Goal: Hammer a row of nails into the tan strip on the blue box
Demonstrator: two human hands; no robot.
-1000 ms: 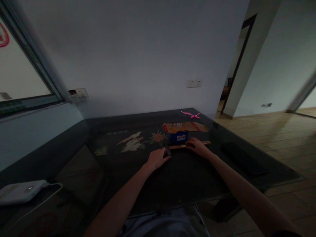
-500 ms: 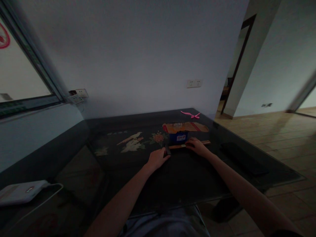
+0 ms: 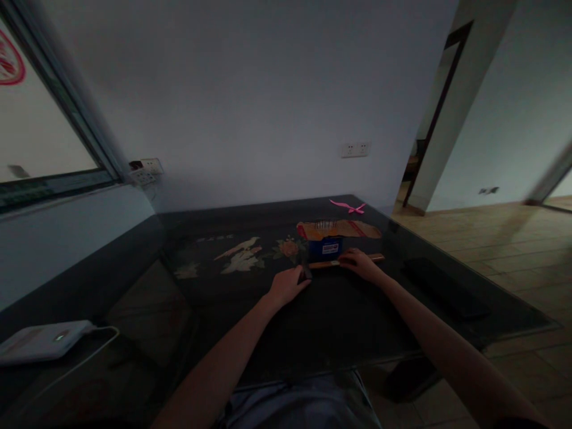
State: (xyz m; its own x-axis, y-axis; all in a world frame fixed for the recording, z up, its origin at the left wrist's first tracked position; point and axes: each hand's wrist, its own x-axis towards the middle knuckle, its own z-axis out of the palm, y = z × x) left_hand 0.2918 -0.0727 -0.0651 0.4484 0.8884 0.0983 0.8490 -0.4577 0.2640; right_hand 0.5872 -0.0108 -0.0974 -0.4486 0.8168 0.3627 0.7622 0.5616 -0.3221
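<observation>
A thin wooden stick or handle [image 3: 322,264] lies left to right on the dark table, with a dark head at its left end. My left hand [image 3: 287,286] is closed on that dark head [image 3: 306,272]. My right hand [image 3: 360,264] pinches the wooden handle right of its middle; the handle's right end shows beyond the fingers. Just behind the handle stands a small blue box [image 3: 326,248] with a white label. Several thin dark spikes [image 3: 326,225] rise at its top. Behind it lies a torn brown and red cardboard piece [image 3: 357,229].
A pink ribbon [image 3: 348,207] lies near the table's [image 3: 268,210] back edge. To the right is a flat black object [image 3: 444,287]. A white device [image 3: 47,341] with a cable lies at the left. Wall sockets [image 3: 356,149] are behind the table.
The view has shifted slightly, so things appear a little further right. Both hands keep their hold on the wooden-handled object, with no clear movement of their own.
</observation>
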